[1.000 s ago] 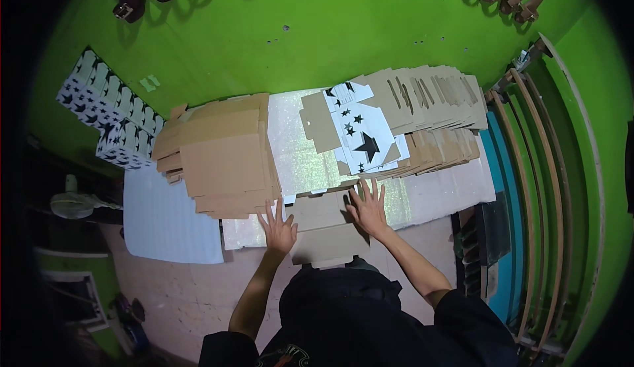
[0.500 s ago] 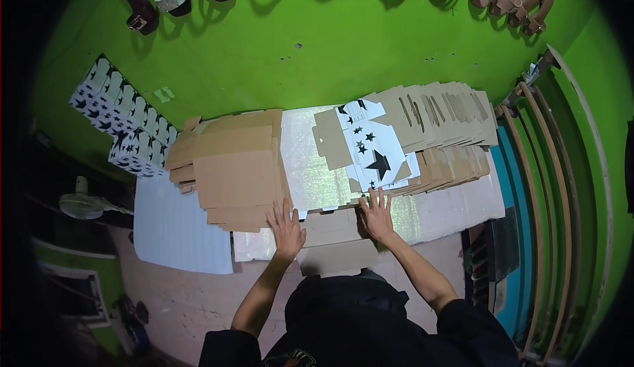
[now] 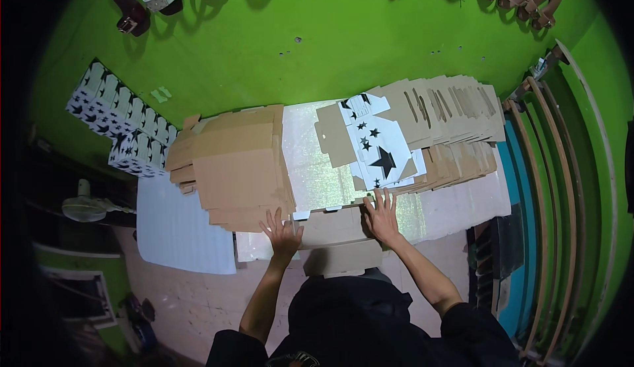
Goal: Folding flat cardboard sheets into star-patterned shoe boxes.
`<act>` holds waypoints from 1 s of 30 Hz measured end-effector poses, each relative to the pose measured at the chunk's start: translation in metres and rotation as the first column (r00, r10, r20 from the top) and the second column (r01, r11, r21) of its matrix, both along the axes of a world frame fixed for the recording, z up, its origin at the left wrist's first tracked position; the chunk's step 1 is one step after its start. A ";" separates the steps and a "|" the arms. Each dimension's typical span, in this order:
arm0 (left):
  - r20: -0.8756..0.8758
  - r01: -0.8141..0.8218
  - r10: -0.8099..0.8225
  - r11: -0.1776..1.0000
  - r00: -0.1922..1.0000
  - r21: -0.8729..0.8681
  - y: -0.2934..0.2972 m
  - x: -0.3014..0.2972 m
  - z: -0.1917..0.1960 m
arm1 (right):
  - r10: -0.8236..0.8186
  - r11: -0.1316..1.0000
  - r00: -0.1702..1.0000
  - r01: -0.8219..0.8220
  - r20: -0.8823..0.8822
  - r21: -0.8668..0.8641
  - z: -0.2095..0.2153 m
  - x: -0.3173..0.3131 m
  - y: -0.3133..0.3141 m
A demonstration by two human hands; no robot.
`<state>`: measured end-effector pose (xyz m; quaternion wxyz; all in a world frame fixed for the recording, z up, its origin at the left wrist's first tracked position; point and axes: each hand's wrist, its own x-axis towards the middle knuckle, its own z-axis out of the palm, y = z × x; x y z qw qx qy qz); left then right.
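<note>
table [image 3: 456, 199] bears carton [image 3: 333, 227] lying left-to-right

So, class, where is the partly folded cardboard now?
In the head view, the folded cardboard is below centre at the table's near edge, between left hand and right hand, right of the left-side cardboard stack.

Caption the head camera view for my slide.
Left hand and right hand flank a creased brown cardboard blank, near star-printed white cardboard.

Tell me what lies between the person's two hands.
In the head view, a partly folded brown cardboard box lies between the left hand and the right hand.
</note>
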<state>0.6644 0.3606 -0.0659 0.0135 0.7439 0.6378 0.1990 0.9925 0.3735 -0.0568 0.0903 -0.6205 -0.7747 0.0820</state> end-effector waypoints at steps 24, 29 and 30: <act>0.182 0.154 -0.144 0.987 0.973 -0.041 0.037 -0.015 -0.018 | -0.019 1.000 0.999 0.019 -0.036 -0.016 0.003 -0.003 0.000; 0.184 0.156 -0.137 0.984 0.973 -0.088 0.039 -0.014 -0.018 | -0.020 0.998 0.999 0.017 -0.046 -0.064 -0.001 0.001 -0.002; 0.188 0.148 -0.128 0.984 0.974 -0.098 0.038 -0.013 -0.016 | -0.030 0.999 0.996 0.026 -0.080 -0.046 0.000 0.002 -0.003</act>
